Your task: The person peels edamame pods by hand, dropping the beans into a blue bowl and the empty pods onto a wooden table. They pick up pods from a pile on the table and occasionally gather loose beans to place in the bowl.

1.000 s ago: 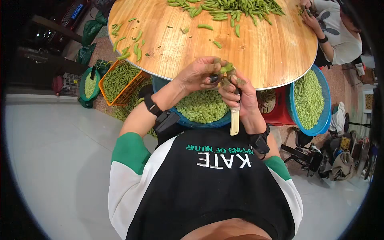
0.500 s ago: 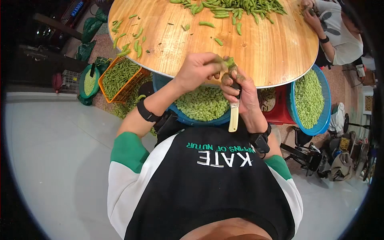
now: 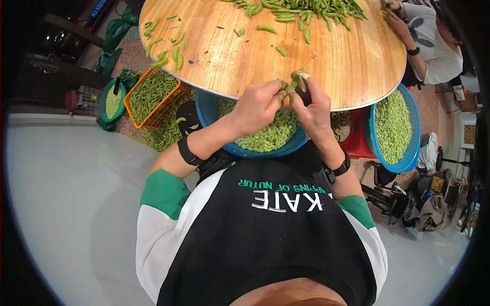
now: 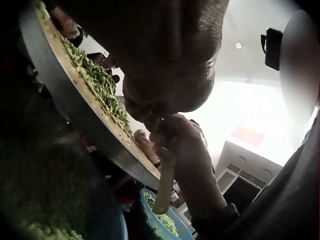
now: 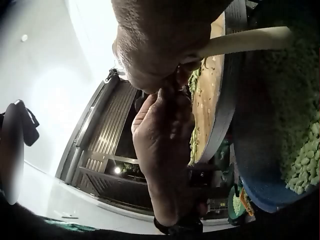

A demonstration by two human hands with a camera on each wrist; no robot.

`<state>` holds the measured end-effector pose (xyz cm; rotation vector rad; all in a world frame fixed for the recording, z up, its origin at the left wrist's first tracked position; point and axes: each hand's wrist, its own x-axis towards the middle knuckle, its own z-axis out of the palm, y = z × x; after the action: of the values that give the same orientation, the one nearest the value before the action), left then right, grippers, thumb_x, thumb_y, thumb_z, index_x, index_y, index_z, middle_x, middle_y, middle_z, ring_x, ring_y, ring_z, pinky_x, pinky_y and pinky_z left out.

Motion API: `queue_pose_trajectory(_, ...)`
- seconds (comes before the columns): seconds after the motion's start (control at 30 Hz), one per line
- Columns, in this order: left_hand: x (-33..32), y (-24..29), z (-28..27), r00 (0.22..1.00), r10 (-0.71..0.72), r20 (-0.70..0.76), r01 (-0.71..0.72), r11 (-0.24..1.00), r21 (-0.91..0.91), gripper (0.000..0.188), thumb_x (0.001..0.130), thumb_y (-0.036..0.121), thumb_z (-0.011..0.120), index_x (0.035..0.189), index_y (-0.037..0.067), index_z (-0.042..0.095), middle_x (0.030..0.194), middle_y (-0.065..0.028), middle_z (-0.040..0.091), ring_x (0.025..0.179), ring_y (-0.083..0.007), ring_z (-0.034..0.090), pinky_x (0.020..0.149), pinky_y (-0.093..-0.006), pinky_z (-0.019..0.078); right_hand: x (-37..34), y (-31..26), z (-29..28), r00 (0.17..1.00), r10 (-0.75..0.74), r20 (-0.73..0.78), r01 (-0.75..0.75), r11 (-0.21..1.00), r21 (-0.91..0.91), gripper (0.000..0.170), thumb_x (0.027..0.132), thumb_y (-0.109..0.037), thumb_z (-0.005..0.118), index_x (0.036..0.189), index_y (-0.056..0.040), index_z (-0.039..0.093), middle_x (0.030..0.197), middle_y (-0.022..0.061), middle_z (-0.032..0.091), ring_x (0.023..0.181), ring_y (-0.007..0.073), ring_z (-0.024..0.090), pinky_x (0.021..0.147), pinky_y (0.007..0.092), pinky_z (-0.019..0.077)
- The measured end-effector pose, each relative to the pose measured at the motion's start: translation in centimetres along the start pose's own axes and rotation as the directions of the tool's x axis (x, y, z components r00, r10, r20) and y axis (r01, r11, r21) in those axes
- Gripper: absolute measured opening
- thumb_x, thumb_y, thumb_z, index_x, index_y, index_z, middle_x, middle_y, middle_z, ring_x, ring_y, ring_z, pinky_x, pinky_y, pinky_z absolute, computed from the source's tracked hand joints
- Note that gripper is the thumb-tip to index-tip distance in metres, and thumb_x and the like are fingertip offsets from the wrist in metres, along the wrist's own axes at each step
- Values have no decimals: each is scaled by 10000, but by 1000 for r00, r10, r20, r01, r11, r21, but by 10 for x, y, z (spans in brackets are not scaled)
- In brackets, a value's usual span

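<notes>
Pale handle (image 5: 245,42) in R hand (image 3: 315,106): wrist cams only.

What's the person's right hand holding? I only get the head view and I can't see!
Observer: The right hand grips a pale handle. Both wrist views show it sticking out; I can't see what tool it belongs to.
Operator: Ooh! And what colour is the side of the table? I mostly see the top.
Observer: Grey. The left wrist view shows the table's thick side.
Operator: What else can't I see?
Observer: A ribbed panel, in the background of the right wrist view.
</notes>
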<state>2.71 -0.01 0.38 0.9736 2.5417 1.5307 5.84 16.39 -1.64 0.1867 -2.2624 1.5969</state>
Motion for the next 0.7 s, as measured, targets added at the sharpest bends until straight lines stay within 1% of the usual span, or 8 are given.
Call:
queue_pose_trajectory(0.1, -2, -2, 0, 996, 67, -55, -66, 998, 21, 104, 829, 70, 539, 814, -33, 534, 712, -199, 589, 644, -325, 616, 563, -390, 453, 3, 3, -1, 997, -58, 57, 59, 998, -30, 287, 804, -52, 664, 1060, 27, 561, 809, 136, 602, 729, 174, 597, 658, 285, 479)
queue_pose_trajectory(0.17, -5, -3, -3, 986, -165, 4, 160, 953, -258, 104, 812, 71, 538, 808, -33, 537, 644, -197, 553, 551, -298, 566, 531, -384, 432, 3, 3, -3, 992, -81, 93, 82, 997, -8, 273, 803, -55, 663, 1045, 27, 565, 805, 143, 599, 726, 187, 600, 655, 294, 480)
queue_pose_trajectory(0.27, -8, -4, -1, 996, -94, -4, 91, 979, -184, 112, 804, 78, 525, 797, -32, 540, 601, -193, 523, 500, -254, 516, 508, -368, 413, 0, 4, -2, 986, -78, 147, 88, 994, -61, 235, 788, -30, 651, 995, 22, 552, 789, 151, 573, 695, 258, 596, 623, 329, 471)
queue_pose_trajectory(0.3, -10, -7, 0, 995, -98, -9, 95, 978, -184, 112, 804, 78, 525, 797, -32, 540, 601, -193, 523, 500, -254, 516, 508, -368, 413, 0, 7, 0, 977, -142, 157, 164, 977, -134, 233, 773, -11, 642, 979, 21, 537, 785, 160, 554, 688, 295, 582, 613, 348, 465)
queue_pose_trajectory(0.37, -12, -14, 1, 981, -186, 50, 191, 968, -160, 102, 834, 65, 509, 835, -31, 541, 654, -80, 534, 611, -90, 480, 544, -280, 408, 1, 8, 3, 962, -209, 174, 242, 949, -202, 233, 758, 8, 632, 964, 20, 522, 781, 170, 535, 682, 331, 569, 603, 366, 458)
queue_pose_trajectory(0.5, -19, -9, 10, 964, -264, 34, 264, 939, -220, 100, 818, 45, 481, 837, -34, 540, 665, -79, 540, 617, -91, 486, 549, -277, 414, -1, 2, 3, 932, -298, 204, 337, 921, -194, 264, 726, 45, 609, 962, 21, 495, 791, 198, 507, 696, 384, 538, 606, 401, 449)
queue_pose_trajectory(0.57, -21, -6, 10, 941, -330, 72, 333, 872, -358, 113, 808, 34, 468, 848, -37, 546, 670, -92, 552, 627, -96, 503, 563, -281, 429, -4, 0, 2, 921, -315, 230, 363, 907, -212, 273, 722, 51, 603, 971, 24, 493, 798, 206, 508, 705, 388, 538, 616, 403, 453)
queue_pose_trajectory(0.7, -27, -8, 13, 955, -291, 58, 294, 904, -310, 118, 813, 51, 501, 863, -36, 562, 676, -93, 587, 639, -102, 540, 577, -289, 450, -11, 6, 0, 934, -277, 227, 325, 921, -214, 282, 735, 47, 601, 996, 25, 496, 829, 224, 524, 744, 411, 551, 639, 411, 464)
